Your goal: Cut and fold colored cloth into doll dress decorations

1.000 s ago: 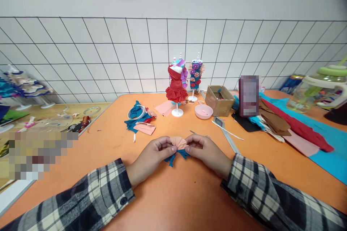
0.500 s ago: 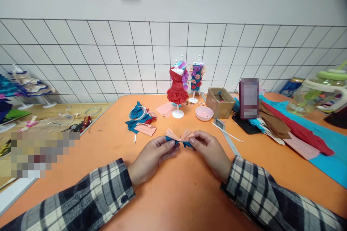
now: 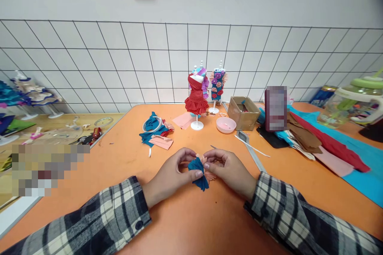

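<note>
Between my two hands is a pleated crepe-paper bow, blue on one side and peach on the other, turned so the blue fan faces left. My left hand is closed on it, with the thumb lying across the blue pleats. My right hand pinches the peach part near the bow's middle, and its fingers hide some of that paper. A thin dark tip shows just beyond the right fingers; I cannot make out what it belongs to.
Small dress forms stand at the back, one in a red paper dress. A pink bowl and a cardboard box are right of them. Blue and peach scraps lie under a wire ring. A phone stands before coloured paper sheets.
The bow has turned from lying wide, peach side up, to having its blue fan on the left and peach on the right. My hands have moved closer together around it.
</note>
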### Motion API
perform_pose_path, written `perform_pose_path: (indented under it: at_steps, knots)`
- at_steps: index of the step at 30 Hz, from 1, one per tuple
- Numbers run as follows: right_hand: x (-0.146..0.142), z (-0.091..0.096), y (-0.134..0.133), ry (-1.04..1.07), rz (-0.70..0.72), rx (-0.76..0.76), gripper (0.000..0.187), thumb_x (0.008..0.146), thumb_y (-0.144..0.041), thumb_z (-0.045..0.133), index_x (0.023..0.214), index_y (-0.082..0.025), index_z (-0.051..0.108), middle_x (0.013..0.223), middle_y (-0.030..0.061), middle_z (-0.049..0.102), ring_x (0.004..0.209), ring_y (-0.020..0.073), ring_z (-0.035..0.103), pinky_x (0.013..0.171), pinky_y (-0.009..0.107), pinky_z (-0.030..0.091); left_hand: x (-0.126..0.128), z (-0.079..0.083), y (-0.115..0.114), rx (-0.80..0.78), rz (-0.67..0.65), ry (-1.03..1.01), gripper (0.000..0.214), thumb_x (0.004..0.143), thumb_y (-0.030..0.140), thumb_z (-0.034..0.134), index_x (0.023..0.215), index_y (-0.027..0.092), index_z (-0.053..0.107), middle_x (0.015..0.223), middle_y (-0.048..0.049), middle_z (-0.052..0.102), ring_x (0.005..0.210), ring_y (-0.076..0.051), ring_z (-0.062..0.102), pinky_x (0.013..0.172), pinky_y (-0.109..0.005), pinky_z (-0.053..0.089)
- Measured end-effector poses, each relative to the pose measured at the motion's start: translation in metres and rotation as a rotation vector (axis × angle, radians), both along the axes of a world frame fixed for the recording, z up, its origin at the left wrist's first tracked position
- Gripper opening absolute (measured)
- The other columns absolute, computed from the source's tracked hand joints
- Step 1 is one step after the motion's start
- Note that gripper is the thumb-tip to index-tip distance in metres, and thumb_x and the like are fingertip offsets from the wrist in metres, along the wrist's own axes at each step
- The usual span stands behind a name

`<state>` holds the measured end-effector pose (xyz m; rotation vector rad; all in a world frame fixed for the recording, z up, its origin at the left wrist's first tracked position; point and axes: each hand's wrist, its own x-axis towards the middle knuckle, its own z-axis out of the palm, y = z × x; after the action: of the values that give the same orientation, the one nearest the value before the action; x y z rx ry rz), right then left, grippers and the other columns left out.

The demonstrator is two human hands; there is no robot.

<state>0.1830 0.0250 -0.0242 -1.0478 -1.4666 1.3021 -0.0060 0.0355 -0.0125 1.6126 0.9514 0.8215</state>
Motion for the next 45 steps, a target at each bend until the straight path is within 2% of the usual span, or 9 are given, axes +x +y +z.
perform_pose_path:
  at_steps: [4, 10, 18, 23, 27, 30, 36, 41, 45]
  knots:
    - [-0.0005, 0.0034, -0.0001, 0.062, -0.02, -0.023, 0.02, 0.071, -0.031, 0.07, 0.081, -0.017, 0.061, 0.078, 0.0006, 0.061, 0.075, 0.0139, 0.058, 0.071, 0.028, 0.046, 0.0011, -0.0004, 0.0015, -0.077, 0.032, -0.027, 0.034, 0.069, 0.042, 0.074, 0.079, 0.014, 0.06, 0.076, -0.0039, 0.064, 0.071, -0.017, 0.06, 0.067, -0.028, 0.047]
    - [0.0004, 0.0054, -0.0008, 0.104, 0.012, -0.162, 0.053, 0.071, -0.026, 0.067, 0.12, -0.018, 0.052, 0.079, -0.002, 0.061, 0.072, 0.0126, 0.059, 0.069, 0.027, 0.044, -0.0007, 0.0011, 0.0024, -0.061, 0.132, -0.077, 0.031, 0.072, 0.042, 0.071, 0.074, 0.016, 0.056, 0.066, 0.0017, 0.056, 0.059, -0.012, 0.051, 0.056, -0.023, 0.041]
    - [-0.0008, 0.0064, -0.0033, 0.046, -0.022, -0.102, 0.036, 0.074, -0.037, 0.066, 0.103, -0.017, 0.06, 0.083, 0.0019, 0.061, 0.076, 0.0149, 0.058, 0.068, 0.027, 0.045, 0.001, -0.005, 0.0005, -0.046, 0.087, -0.01, 0.028, 0.073, 0.033, 0.07, 0.08, 0.018, 0.047, 0.059, 0.006, 0.05, 0.053, -0.01, 0.047, 0.05, -0.02, 0.035]
    - [-0.0011, 0.0026, 0.0011, -0.049, -0.045, -0.048, 0.032, 0.068, -0.022, 0.064, 0.099, -0.015, 0.062, 0.079, 0.0007, 0.06, 0.076, 0.0143, 0.058, 0.073, 0.029, 0.046, 0.0005, -0.0035, 0.0012, -0.093, 0.081, -0.042, 0.029, 0.073, 0.034, 0.069, 0.082, 0.018, 0.046, 0.058, 0.0067, 0.052, 0.049, -0.008, 0.046, 0.047, -0.019, 0.032]
    - [0.0007, 0.0057, -0.0023, 0.076, 0.063, -0.247, 0.052, 0.064, -0.019, 0.062, 0.116, -0.016, 0.058, 0.083, 0.0009, 0.062, 0.074, 0.0137, 0.058, 0.067, 0.026, 0.047, -0.0004, -0.0034, 0.0036, -0.097, 0.14, -0.071, 0.029, 0.073, 0.035, 0.068, 0.082, 0.019, 0.046, 0.058, 0.0076, 0.051, 0.048, -0.008, 0.044, 0.047, -0.018, 0.031]
    - [0.0003, 0.0074, -0.0056, 0.13, 0.106, -0.335, 0.043, 0.071, -0.033, 0.063, 0.11, -0.018, 0.059, 0.092, 0.0042, 0.062, 0.083, 0.0167, 0.059, 0.059, 0.024, 0.048, 0.0001, -0.0064, 0.0034, -0.065, 0.1, -0.008, 0.026, 0.073, 0.032, 0.068, 0.082, 0.018, 0.048, 0.057, 0.0084, 0.048, 0.048, -0.007, 0.042, 0.047, -0.018, 0.03]
    - [-0.0027, 0.0033, -0.0014, 0.003, 0.011, -0.142, 0.024, 0.068, -0.036, 0.072, 0.076, -0.018, 0.059, 0.076, 0.0003, 0.061, 0.072, 0.0141, 0.058, 0.061, 0.025, 0.047, -0.0006, -0.0073, 0.0019, -0.088, 0.075, -0.055, 0.03, 0.077, 0.041, 0.066, 0.084, 0.018, 0.047, 0.057, 0.0076, 0.05, 0.049, -0.008, 0.046, 0.048, -0.018, 0.031]
    - [-0.0021, 0.0008, 0.0003, 0.091, 0.051, -0.095, 0.025, 0.072, -0.041, 0.069, 0.082, -0.019, 0.061, 0.079, 0.0012, 0.063, 0.074, 0.0159, 0.061, 0.07, 0.03, 0.05, -0.0002, -0.0039, 0.0022, -0.199, -0.034, -0.166, 0.049, 0.073, 0.041, 0.072, 0.105, 0.02, 0.042, 0.077, 0.0012, 0.063, 0.066, -0.014, 0.061, 0.06, -0.025, 0.046]
    - [-0.0013, 0.0044, -0.0008, 0.109, 0.075, -0.094, 0.028, 0.07, -0.039, 0.07, 0.087, -0.019, 0.06, 0.082, 0.0012, 0.062, 0.076, 0.0163, 0.06, 0.07, 0.03, 0.049, 0.0032, -0.0073, 0.0023, -0.198, -0.016, -0.158, 0.052, 0.066, 0.034, 0.079, 0.099, 0.02, 0.042, 0.082, -0.0008, 0.065, 0.068, -0.017, 0.065, 0.062, -0.028, 0.049]
